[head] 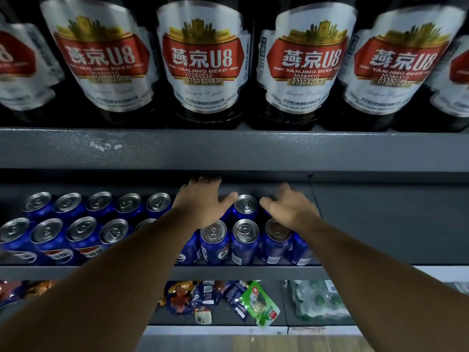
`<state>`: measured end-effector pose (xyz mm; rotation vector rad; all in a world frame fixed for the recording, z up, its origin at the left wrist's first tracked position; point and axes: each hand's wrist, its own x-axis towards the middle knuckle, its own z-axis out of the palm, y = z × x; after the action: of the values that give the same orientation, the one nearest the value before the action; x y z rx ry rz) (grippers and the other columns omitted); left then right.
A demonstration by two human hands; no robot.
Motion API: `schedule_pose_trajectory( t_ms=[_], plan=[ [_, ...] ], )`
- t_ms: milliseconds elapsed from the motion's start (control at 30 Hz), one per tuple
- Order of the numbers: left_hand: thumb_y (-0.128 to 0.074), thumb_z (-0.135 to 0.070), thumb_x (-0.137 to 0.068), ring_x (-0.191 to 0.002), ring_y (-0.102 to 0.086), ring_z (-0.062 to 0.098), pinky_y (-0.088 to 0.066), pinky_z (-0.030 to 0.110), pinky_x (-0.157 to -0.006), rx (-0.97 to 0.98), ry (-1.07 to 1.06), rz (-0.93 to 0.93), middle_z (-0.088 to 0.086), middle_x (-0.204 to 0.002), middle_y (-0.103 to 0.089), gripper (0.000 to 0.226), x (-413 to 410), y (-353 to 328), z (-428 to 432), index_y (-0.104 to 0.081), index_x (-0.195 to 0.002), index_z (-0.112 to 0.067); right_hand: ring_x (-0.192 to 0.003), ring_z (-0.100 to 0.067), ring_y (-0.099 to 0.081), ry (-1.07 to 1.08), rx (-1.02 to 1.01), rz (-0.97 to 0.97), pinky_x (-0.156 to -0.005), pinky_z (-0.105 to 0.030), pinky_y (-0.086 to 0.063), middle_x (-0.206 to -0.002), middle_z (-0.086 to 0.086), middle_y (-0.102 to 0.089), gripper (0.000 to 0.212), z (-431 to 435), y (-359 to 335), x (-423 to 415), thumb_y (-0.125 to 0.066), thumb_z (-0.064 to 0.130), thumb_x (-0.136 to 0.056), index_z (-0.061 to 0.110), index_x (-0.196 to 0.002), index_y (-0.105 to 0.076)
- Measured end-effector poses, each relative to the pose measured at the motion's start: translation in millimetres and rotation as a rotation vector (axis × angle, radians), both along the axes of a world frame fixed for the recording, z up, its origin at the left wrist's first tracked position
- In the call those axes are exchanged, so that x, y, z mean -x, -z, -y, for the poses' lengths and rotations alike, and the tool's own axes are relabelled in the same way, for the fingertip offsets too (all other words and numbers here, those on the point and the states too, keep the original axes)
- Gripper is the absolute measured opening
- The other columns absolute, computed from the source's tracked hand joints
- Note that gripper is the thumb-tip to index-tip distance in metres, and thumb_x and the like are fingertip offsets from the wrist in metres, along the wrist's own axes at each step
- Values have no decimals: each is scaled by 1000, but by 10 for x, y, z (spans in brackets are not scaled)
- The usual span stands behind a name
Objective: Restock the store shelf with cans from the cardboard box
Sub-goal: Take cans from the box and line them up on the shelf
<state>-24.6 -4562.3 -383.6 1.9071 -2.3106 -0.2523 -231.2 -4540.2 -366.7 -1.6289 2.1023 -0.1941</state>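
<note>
Blue cola cans with silver tops stand in two rows on the grey middle shelf. Both my hands reach in over the back row. My left hand lies over a back-row can, fingers pushed under the upper shelf, and that can is mostly hidden. My right hand curls over a back-row can at the right end; only a sliver of it shows. One back-row can stands uncovered between the hands. The cardboard box is not in view.
Large beer bottles fill the upper shelf, whose grey front edge hangs just above my hands. The middle shelf right of the cans is bare. Snack packets and a pack of green-capped bottles lie on the lower shelf.
</note>
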Motion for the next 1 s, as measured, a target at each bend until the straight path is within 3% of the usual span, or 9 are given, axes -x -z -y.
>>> schedule_pose_trajectory(
  t_ms=[100,167,267,367,467,633,767,1000],
  plan=[
    [-40,-69,-92,-129,-47,30,-45,46,-102,24,11,-18,9,-141,-52,69,-49,-91,-45,-51,-137,-18,-104,-31,-57,1,112,-38,-101,-42,-42,-90,-7,-59,44,-31,-201,-77,-45,55,-92,13,-89,-60],
    [-40,-69,-93,-129,-48,29,-45,45,-101,41,18,-38,7,-142,-51,67,-118,-165,-86,-49,-137,-19,-93,-28,-55,-1,108,-31,-99,-40,-40,-72,-2,-54,49,-53,-328,-180,-41,54,-95,15,-68,-55],
    [-41,-68,-93,-127,-49,29,-46,42,-98,54,12,-81,5,-143,-50,64,-293,-308,-177,-45,-139,-24,-95,-28,-55,-28,77,-36,-99,-38,-41,-70,-3,-53,54,-99,-477,-426,-37,53,-97,16,-61,-51],
    [-40,-68,-93,-128,-49,30,-46,45,-100,67,-2,-88,4,-143,-51,64,-627,-417,-276,-43,-140,-25,-104,-32,-59,-65,126,2,-95,-36,-43,-84,-9,-60,48,-191,-586,-802,-42,51,-97,13,-72,-55],
    [-37,-69,-93,-129,-48,31,-43,47,-102,52,-37,-72,8,-142,-53,68,-1114,-485,-423,-45,-141,-21,-108,-37,-59,-119,248,57,-92,-37,-47,-108,-16,-65,44,-295,-619,-1309,-50,50,-95,10,-110,-61],
    [-39,-65,-95,-127,-44,30,-43,44,-99,57,-144,-57,10,-137,-52,65,-2198,-493,-825,-46,-139,-17,-124,-35,-54,-328,360,82,-104,-40,-43,-132,-14,-61,52,-449,-544,-2452,-52,46,-96,17,-138,-52],
    [-39,-64,-96,-127,-44,31,-41,43,-100,54,-258,-35,10,-137,-52,60,-3257,-394,-1291,-48,-136,-20,-129,-30,-50,-466,349,156,-107,-41,-40,-141,-9,-53,53,-699,-360,-3617,-51,45,-96,17,-141,-47],
    [-38,-65,-95,-131,-42,35,-41,46,-102,-4,-471,-26,11,-140,-50,66,-5234,-1,-2290,-46,-138,-16,-118,-32,-57,-603,296,257,-97,-41,-46,-129,-9,-60,45,-1406,129,-5667,-54,45,-95,20,-132,-52]
  ],
)
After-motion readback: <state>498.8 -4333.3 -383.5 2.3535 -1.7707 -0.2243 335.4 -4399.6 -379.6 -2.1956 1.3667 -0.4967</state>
